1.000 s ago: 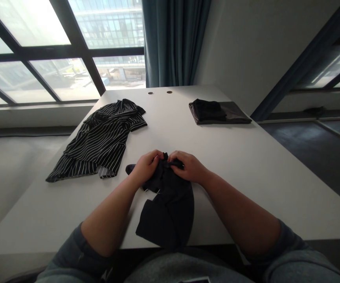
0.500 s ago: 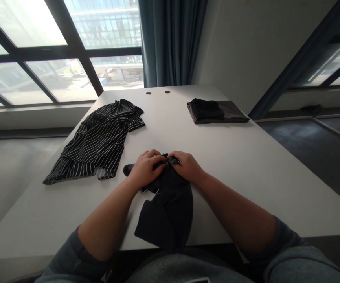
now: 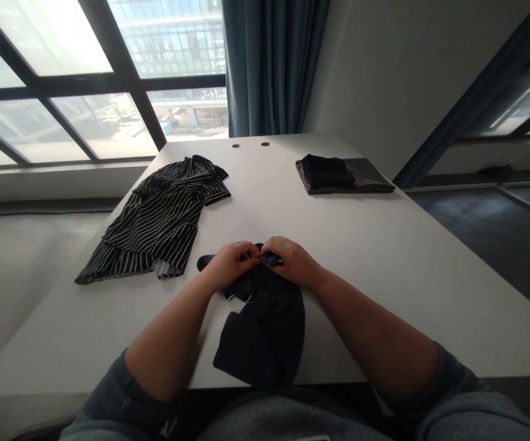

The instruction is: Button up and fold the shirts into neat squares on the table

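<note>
Dark navy fabric garment: bunched cloth [image 3: 276, 324] at the near middle of the white counter [image 3: 407, 294]; its lower end reaches the counter's near edge, close to the person's body
Garment's long axis: runs roughly front to back; the gathered narrow end points away from the person, towards the far side of the counter; the wider, looser end points back at the person; one small dark flap sticks out sideways past the left wrist
Garment against the hands: gathered end lies between the two hands, touching both; the rest spreads below them, between the forearms
Left hand [image 3: 233, 264]: fingers curled in, pinching the gathered end from the left
Right hand [image 3: 291, 260]: fingers curled over the same end from the right, gripping its cloth just beside the left fingertips
Black shirt with white stripes [image 3: 154, 214]: spread on the counter's left side, apart from the hands
Folded black cloth [image 3: 328, 173]: on top of a folded grey-brown cloth [image 3: 370, 174], far right of the counter
</note>
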The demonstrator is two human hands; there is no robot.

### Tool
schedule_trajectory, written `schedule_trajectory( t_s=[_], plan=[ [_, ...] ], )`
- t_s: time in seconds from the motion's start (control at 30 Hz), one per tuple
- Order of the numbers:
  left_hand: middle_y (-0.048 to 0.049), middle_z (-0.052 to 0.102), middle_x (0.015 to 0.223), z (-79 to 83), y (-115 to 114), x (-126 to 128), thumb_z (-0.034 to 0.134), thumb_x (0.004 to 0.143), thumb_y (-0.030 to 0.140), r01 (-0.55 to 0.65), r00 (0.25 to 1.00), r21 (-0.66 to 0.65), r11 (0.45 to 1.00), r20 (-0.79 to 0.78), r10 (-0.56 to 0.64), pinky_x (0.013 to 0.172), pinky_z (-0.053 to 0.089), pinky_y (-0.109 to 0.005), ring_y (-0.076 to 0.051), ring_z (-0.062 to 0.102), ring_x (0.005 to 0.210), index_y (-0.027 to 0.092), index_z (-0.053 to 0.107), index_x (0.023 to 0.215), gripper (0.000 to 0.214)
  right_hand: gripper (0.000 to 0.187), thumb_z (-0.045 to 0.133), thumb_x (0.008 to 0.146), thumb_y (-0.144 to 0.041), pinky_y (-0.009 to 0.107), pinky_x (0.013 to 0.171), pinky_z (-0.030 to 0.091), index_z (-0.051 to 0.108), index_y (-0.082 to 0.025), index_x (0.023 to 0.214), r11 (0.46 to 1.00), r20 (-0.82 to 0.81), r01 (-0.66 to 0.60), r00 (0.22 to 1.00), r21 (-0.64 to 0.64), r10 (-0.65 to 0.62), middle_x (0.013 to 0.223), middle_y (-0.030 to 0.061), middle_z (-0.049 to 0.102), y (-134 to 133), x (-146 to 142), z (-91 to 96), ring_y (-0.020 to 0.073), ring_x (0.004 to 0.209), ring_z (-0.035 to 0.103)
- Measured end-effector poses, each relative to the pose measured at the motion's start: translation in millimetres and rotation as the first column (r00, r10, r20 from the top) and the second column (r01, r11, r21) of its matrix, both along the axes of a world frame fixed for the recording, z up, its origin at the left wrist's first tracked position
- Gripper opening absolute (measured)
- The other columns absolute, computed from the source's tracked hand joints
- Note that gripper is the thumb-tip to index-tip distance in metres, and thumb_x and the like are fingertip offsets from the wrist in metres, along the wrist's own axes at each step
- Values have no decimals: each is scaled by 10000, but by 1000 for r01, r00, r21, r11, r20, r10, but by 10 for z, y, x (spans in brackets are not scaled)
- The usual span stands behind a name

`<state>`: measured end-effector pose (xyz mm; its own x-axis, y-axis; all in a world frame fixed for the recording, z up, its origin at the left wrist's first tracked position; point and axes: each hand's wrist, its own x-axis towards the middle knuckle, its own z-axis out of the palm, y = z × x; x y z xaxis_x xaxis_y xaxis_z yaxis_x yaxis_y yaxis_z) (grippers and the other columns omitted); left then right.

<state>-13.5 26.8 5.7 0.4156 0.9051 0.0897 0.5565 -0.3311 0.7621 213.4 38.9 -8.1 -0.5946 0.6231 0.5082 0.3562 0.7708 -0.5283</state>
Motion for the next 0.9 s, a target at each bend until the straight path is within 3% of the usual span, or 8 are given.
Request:
schedule_trajectory(
  t_s=[0.2,0.33,0.43,0.5,0.6,0.73,0.9],
  plan=[
    [39,573,699,-36,36,-47,726,843,434,64,979,-203,977,204,-22,588,354,-239,-112,472,620,184,676,895,261,189,601,885,-113,383,859,529,644,-239,1020,998,-42,-40,998,53,43,983,60,702,-2,35,11,238,937,648],
    [31,559,747,-25,42,-62,701,873,479,178,936,-244,953,341,-88,599,352,-233,-106,462,649,173,651,943,317,169,593,934,-149,376,868,534,648,-238,1067,997,-65,-50,996,65,54,1001,63,712,-16,51,24,232,942,658],
    [38,540,738,4,27,-52,664,896,527,220,927,-268,938,357,-115,578,336,-231,-104,445,630,177,615,969,361,107,611,961,-193,363,861,530,650,-232,1054,998,-76,-33,996,48,37,991,64,715,-22,46,14,224,926,657],
    [44,532,722,23,8,-31,628,920,506,190,946,-235,953,304,-113,576,336,-235,-109,440,622,185,597,968,325,63,623,969,-219,354,851,523,650,-227,1026,1000,-84,-18,996,22,20,973,60,713,-19,41,4,218,910,653],
    [32,558,736,48,-33,11,576,950,381,85,989,-55,995,128,-78,618,366,-258,-132,479,656,200,588,935,182,39,630,954,-214,340,842,507,651,-218,987,999,-88,2,996,-39,-5,959,54,710,-15,35,8,210,897,647],
    [-20,651,912,65,-81,48,513,975,275,80,994,179,981,-89,-65,749,435,-315,-188,591,806,220,572,947,85,100,626,873,-139,312,802,486,650,-215,933,985,-70,25,997,-170,-37,912,29,701,-36,15,60,192,844,633],
    [-48,663,996,52,-99,86,469,1012,300,100,984,200,975,-162,-68,824,481,-365,-226,634,879,236,566,969,124,134,613,792,-100,300,751,454,616,-221,850,964,-33,148,987,-219,-159,842,12,666,-66,-33,101,186,790,606]
  ],
)
